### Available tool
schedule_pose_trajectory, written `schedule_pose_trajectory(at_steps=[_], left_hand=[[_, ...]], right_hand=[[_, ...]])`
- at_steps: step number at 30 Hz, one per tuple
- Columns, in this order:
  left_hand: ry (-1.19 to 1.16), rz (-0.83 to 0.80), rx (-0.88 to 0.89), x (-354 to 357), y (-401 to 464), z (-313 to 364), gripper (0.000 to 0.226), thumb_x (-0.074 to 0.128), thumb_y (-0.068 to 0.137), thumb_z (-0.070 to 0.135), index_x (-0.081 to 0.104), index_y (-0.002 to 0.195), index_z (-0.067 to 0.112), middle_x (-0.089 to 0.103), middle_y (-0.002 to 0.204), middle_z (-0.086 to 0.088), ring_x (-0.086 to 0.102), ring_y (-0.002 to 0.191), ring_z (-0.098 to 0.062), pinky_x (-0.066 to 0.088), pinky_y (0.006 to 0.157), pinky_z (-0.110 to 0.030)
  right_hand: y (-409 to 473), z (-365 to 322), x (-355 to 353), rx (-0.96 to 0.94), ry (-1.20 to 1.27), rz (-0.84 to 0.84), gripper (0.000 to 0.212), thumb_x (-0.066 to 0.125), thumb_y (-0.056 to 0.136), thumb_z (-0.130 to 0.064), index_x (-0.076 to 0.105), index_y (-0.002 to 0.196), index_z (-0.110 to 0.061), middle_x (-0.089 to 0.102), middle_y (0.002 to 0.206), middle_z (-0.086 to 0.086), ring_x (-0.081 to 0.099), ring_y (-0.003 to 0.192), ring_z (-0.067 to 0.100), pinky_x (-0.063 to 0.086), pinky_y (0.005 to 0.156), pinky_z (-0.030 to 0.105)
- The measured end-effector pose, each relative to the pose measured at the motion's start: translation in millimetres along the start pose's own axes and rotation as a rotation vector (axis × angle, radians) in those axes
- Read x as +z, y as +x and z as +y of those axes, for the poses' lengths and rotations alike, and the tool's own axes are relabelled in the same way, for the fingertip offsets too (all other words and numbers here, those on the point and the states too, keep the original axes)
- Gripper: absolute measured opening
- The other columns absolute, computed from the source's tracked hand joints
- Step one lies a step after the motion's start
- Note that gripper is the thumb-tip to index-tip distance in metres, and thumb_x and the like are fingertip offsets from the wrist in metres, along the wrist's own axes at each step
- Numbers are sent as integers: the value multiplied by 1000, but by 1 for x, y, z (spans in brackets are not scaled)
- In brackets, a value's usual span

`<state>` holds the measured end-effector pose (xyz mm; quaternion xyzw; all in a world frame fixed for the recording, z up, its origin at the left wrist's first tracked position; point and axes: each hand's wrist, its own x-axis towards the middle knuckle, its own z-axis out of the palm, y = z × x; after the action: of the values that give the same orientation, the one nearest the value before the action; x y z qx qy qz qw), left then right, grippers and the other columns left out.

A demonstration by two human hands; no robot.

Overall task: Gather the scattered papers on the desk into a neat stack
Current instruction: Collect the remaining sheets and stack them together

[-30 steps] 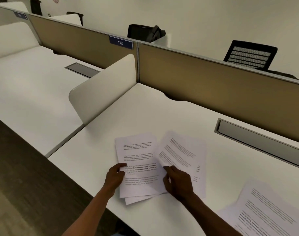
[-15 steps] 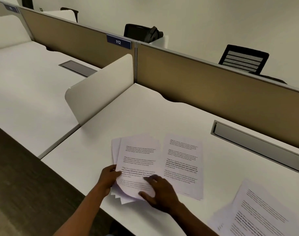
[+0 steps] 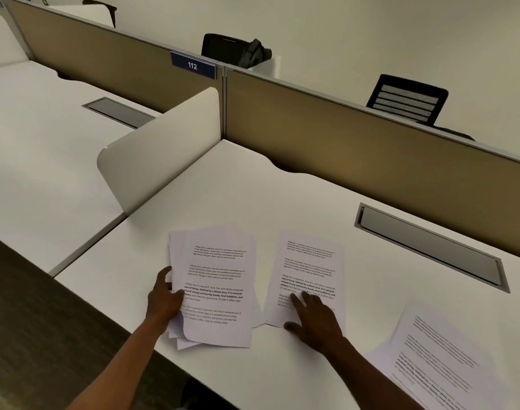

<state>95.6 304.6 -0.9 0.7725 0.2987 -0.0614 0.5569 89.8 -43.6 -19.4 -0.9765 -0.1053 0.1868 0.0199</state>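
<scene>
Since half a second ago the right hand (image 3: 315, 316) has left the rough stack (image 3: 217, 287) and now lies on the single sheet (image 3: 310, 267) beside it, fingers (image 3: 297, 301) spread flat. The left hand (image 3: 164, 294) pinches the stack's left edge on the worktop (image 3: 282, 196). More loose papers (image 3: 439, 359) lie well apart to the right. Farther back stands the tan partition (image 3: 356, 137).

Dim, even indoor light; soft shadows, wide-angle bending and blur toward edges.
</scene>
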Motion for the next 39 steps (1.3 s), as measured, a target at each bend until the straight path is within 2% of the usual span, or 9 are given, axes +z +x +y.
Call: schedule_pose_trajectory(at_steps=[7, 10, 18, 22, 26, 30, 34, 37, 39], left_hand=[[53, -29, 5, -4, 2, -4, 66, 62, 87, 4, 37, 143, 28, 59, 129, -22, 55, 102, -29, 51, 93, -50], [53, -33, 0, -4, 0, -5, 66, 62, 87, 5, 37, 143, 29, 59, 128, -22, 56, 103, -30, 51, 92, -50], [65, -43, 10, -7, 3, -8, 67, 64, 88, 7, 36, 145, 27, 58, 129, -21, 57, 111, -35, 50, 95, -52], [70, -50, 8, -8, 3, -8, 66, 65, 88, 10, 35, 145, 27, 59, 129, -21, 57, 113, -36, 50, 96, -53], [106, -73, 11, -5, 1, -11, 67, 64, 88, 13, 33, 145, 31, 58, 131, -19, 57, 116, -36, 50, 97, -52], [93, -82, 13, -1, -2, -13, 68, 64, 89, 14, 33, 146, 32, 58, 131, -19, 57, 117, -37, 51, 98, -54], [67, -97, 10, 1, -3, -13, 66, 63, 88, 13, 35, 145, 34, 58, 130, -18, 56, 115, -36, 51, 98, -53], [54, -121, 29, 6, -4, -11, 66, 63, 88, 11, 37, 143, 36, 58, 128, -16, 56, 114, -34, 51, 97, -50], [31, -132, 22, 10, -4, -10, 64, 61, 88, 8, 40, 140, 38, 58, 126, -15, 56, 114, -33, 52, 96, -49]], right_hand=[[2, 0, -3, 16, 7, 2, 82, 47, 89, -61, 14, 154, -25, 26, 158, 11, 28, 142, 30, 36, 109, 43], [4, 1, -4, 38, 24, 37, 79, 47, 90, -59, 16, 154, -26, 35, 154, 8, 37, 136, 28, 38, 107, 40], [9, 1, -7, 82, 102, 75, 72, 51, 90, -50, 22, 152, -28, 45, 144, 3, 44, 129, 24, 41, 102, 35], [10, 0, -4, 84, 163, 109, 60, 57, 90, -41, 40, 145, -25, 53, 137, 3, 50, 125, 25, 43, 100, 35], [11, 3, -3, 170, 418, 273, 39, 65, 86, -24, 64, 124, -24, 71, 115, 3, 66, 106, 23, 53, 90, 34], [11, 5, -8, 241, 580, 354, 32, 71, 82, -16, 71, 114, -20, 75, 103, 4, 70, 93, 23, 53, 82, 30], [10, -2, -11, 201, 756, 387, 35, 77, 77, -18, 72, 112, -19, 73, 97, -3, 68, 88, 12, 56, 82, 29], [7, -27, -14, 82, 795, 366, 34, 80, 74, -25, 73, 106, -27, 72, 95, -14, 67, 82, -3, 52, 74, 15], [6, -47, -7, -9, 772, 317, 33, 78, 72, -31, 73, 105, -31, 73, 96, -16, 66, 84, -5, 51, 75, 14]])
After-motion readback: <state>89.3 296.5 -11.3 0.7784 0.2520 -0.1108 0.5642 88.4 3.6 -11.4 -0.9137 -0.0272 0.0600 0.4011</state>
